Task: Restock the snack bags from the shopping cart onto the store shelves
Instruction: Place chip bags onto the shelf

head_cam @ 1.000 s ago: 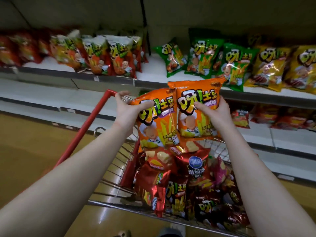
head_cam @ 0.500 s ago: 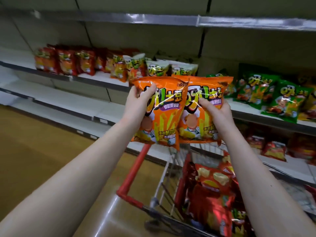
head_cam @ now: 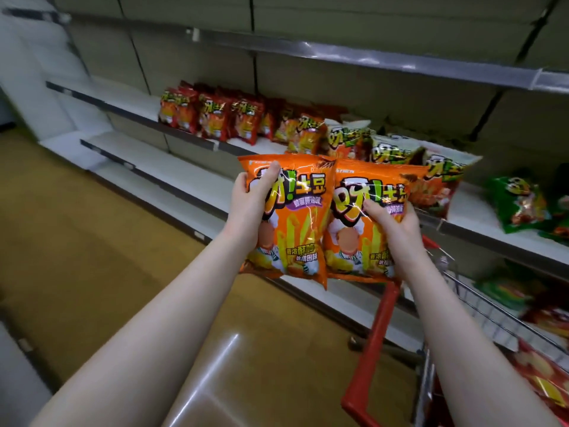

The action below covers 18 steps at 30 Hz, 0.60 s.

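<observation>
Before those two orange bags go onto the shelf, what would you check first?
1. Grip of left hand on left orange bag: ok.
2. Grip of right hand on right orange bag: ok.
3. Both bags upright, fronts facing the person: ok.
4. Bare space on the shelf left of the red bags: ok.
5. Matching row for this flavour: cannot tell, labels blurred.
6. Path past the cart: ok, it sits below the hands.
</observation>
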{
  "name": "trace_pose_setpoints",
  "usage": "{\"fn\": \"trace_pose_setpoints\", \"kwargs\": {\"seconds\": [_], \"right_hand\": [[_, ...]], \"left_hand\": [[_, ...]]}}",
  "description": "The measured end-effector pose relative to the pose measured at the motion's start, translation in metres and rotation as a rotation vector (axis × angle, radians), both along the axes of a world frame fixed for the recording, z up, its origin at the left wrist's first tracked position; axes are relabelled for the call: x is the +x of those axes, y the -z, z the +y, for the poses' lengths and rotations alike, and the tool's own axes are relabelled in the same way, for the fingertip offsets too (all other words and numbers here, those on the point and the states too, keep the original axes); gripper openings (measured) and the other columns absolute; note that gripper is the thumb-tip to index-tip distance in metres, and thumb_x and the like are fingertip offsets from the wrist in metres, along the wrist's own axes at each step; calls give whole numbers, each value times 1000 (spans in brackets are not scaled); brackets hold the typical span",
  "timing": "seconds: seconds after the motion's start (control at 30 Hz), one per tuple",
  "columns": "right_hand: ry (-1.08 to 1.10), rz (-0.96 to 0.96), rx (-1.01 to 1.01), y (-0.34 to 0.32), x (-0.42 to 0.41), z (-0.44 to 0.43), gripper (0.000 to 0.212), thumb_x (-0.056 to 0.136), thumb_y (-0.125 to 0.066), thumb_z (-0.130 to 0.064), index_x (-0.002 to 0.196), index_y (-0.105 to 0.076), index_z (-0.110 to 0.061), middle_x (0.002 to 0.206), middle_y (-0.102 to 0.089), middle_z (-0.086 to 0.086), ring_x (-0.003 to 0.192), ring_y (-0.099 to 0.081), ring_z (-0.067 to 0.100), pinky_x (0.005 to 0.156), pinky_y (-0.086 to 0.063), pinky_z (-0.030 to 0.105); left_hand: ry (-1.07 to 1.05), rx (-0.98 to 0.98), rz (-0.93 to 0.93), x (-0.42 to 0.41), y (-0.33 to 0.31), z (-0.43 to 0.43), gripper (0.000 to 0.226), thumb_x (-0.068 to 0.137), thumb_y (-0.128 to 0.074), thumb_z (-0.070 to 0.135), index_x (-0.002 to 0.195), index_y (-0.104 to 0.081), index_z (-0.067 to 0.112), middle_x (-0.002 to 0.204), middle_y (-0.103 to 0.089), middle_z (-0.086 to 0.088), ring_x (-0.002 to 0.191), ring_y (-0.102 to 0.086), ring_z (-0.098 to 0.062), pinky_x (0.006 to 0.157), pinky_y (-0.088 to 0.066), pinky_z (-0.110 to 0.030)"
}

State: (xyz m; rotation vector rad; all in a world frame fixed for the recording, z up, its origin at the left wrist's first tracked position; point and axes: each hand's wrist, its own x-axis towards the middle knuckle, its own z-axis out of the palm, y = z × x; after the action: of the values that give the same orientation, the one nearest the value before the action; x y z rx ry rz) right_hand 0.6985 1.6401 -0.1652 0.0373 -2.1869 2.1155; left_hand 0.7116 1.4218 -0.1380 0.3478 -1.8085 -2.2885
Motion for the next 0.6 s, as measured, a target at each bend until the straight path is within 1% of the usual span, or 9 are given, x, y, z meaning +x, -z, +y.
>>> {"fn": "trace_pose_setpoints", "kwargs": {"seconds": [0.03,0.07,0.1,0.17,0.2,0.27,0.33,0.47,0.6], "right_hand": [[-13,8,7,0,-8,-12,57,61,-69,-50,111,-47,-34,106,-62,-10,95,-63,11,75,-51,26],[-21,9,15,0,-13,-22,53,63,-67,-49,109,-47,-35,103,-61,-13,92,-62,7,72,-49,23],[-32,7,23,1,-23,-34,54,63,-66,-49,111,-47,-34,102,-61,-14,91,-62,6,71,-49,22],[-55,-9,37,3,-39,-54,63,63,-69,-51,118,-45,-31,106,-61,-10,92,-63,9,76,-51,28],[-65,-23,38,6,-51,-67,64,65,-72,-50,119,-44,-30,107,-61,-9,92,-64,11,79,-52,31],[-72,-27,24,10,-72,-90,53,74,-75,-42,116,-45,-30,104,-62,-9,90,-65,12,77,-52,32],[-79,-25,21,17,-103,-117,43,80,-71,-35,115,-46,-30,103,-63,-9,89,-65,13,76,-53,31],[-115,-43,-18,30,-173,-166,48,78,-71,-34,119,-47,-27,112,-65,0,95,-67,20,81,-54,36],[-138,-42,-53,33,-254,-222,47,78,-71,-34,117,-46,-29,112,-64,0,95,-66,19,79,-54,33]], "left_hand": [[-18,5,-4,-6,0,-12,46,84,-67,45,119,-52,18,106,-72,-8,89,-72,-25,78,-58,-41],[-30,14,-13,-11,1,-21,51,84,-67,45,123,-52,16,106,-72,-8,89,-72,-25,79,-58,-41],[-53,18,-27,-17,2,-33,52,84,-67,46,123,-53,16,105,-72,-8,88,-73,-24,79,-59,-41],[-87,22,-45,-26,5,-50,49,83,-67,46,118,-58,14,101,-74,-9,87,-73,-24,79,-59,-39],[-105,23,-57,-34,7,-63,48,83,-68,48,116,-59,13,99,-74,-9,87,-73,-25,80,-58,-40],[-133,24,-79,-49,11,-84,50,81,-68,50,114,-60,14,99,-74,-9,88,-73,-25,82,-58,-41],[-147,27,-88,-74,15,-111,52,82,-66,51,118,-57,14,100,-74,-9,86,-73,-24,76,-59,-38],[-100,46,-86,-131,14,-157,56,84,-63,51,126,-55,14,100,-74,-8,83,-73,-24,63,-58,-31],[-77,24,-92,-200,1,-204,53,85,-62,47,125,-56,13,97,-75,-7,82,-73,-24,60,-58,-30]]}}
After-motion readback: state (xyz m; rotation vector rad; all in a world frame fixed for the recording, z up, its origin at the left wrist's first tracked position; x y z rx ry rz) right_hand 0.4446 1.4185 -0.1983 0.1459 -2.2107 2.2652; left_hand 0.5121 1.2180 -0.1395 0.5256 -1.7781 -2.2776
